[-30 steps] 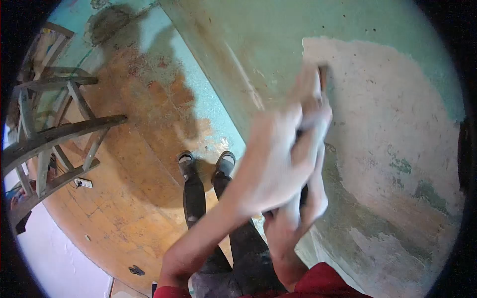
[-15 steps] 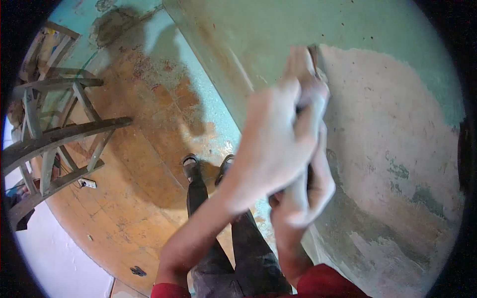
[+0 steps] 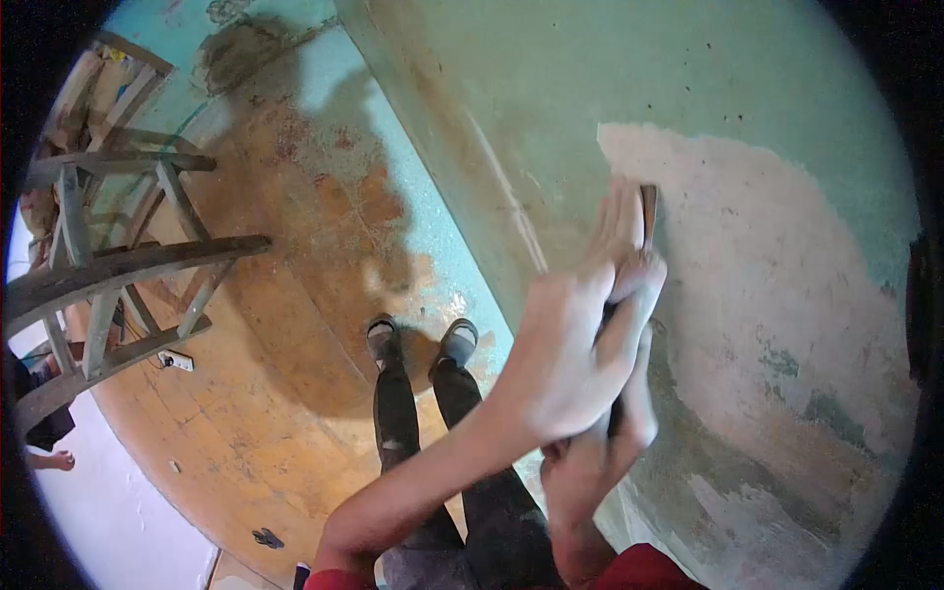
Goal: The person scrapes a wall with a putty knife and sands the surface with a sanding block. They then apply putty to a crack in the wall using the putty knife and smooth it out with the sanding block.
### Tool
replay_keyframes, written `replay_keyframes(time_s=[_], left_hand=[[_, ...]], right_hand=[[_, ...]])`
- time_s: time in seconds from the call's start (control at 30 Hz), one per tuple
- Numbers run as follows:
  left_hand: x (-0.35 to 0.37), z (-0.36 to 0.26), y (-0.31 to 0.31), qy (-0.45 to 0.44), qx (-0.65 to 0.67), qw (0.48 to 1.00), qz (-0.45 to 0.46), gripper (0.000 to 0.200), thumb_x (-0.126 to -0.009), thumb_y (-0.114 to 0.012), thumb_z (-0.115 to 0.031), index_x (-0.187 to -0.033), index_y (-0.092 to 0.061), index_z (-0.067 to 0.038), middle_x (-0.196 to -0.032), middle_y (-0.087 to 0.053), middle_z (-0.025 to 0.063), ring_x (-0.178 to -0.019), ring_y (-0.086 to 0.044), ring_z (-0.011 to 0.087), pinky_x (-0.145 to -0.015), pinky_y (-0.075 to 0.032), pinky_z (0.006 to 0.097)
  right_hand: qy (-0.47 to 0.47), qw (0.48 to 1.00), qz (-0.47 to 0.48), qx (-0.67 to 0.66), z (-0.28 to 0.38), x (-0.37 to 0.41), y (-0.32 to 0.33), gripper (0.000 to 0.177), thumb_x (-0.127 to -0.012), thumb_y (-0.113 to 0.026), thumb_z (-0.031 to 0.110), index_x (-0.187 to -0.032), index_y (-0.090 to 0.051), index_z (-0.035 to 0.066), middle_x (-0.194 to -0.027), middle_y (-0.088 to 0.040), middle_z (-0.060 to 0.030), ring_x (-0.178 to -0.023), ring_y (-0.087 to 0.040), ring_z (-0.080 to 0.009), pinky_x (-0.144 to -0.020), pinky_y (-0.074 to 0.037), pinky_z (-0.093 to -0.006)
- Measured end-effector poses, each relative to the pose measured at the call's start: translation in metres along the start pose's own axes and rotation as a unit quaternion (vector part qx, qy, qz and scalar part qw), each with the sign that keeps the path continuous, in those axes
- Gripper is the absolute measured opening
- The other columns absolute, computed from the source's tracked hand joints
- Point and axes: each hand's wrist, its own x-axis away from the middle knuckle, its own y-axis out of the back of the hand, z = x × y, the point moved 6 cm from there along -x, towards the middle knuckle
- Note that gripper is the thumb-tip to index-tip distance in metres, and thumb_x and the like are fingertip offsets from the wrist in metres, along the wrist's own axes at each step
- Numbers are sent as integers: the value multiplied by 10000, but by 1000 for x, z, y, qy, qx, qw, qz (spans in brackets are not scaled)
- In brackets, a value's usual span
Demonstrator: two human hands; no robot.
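Note:
Both my hands close round a scraper-like tool (image 3: pixel 649 211), whose flat metal blade meets the green wall (image 3: pixel 551 79) near the top of a pale scraped patch (image 3: pixel 767 226). My left hand (image 3: pixel 575 349) lies over the front, its fingers stretched along the blade and its thumb side round the tool. Lower down, my right hand (image 3: pixel 600 452) wraps round the dark handle, most of which the hands hide.
At left a wooden ladder-like frame (image 3: pixel 147 265) stands on the worn orange floor (image 3: pixel 256 374). Near it lie a white power socket (image 3: pixel 177 361) and a small dark object (image 3: pixel 267 538). Another person's bare foot (image 3: pixel 61 460) shows at the far left.
Both hands and the tool have moved down along the wall. The view has shifted slightly, and another person's foot has come into sight at the left.

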Motion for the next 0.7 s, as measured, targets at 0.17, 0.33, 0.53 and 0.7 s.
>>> replay_keyframes(time_s=[0.17,0.33,0.53,0.7], left_hand=[[-33,-14,25,74,-48,996,-1,301,-1023,-538,-198,-1213,-628,18,-677,-501,-57,-610,-471,50,-547,-414,222],[-2,4,0,34,17,999,4,229,-992,-558,-168,-965,-626,49,-671,-569,99,-640,-571,206,-565,-440,342],[9,13,1,76,18,997,27,240,-1020,-559,-212,-1014,-644,12,-686,-523,-56,-639,-474,29,-565,-415,249],[-18,0,9,67,17,998,3,218,-1021,-558,-187,-1004,-627,19,-686,-528,-46,-634,-475,30,-554,-411,247]], right_hand=[[-35,997,60,26,-5,-18,-23,473,-976,-475,115,-1386,-436,-117,-1070,-636,-76,-982,-570,-116,-866,-455,-247],[-103,994,10,-13,-7,5,6,472,-991,-484,146,-1382,-453,-116,-1079,-621,-97,-996,-562,-118,-851,-464,-267],[27,999,-37,20,-1,2,-8,433,-977,-440,76,-1361,-467,-123,-1013,-634,-83,-945,-519,-85,-789,-455,-232],[-128,989,73,-13,-12,-7,-3,477,-989,-460,47,-1440,-377,-85,-1233,-570,-110,-1078,-566,-149,-904,-461,-278]])
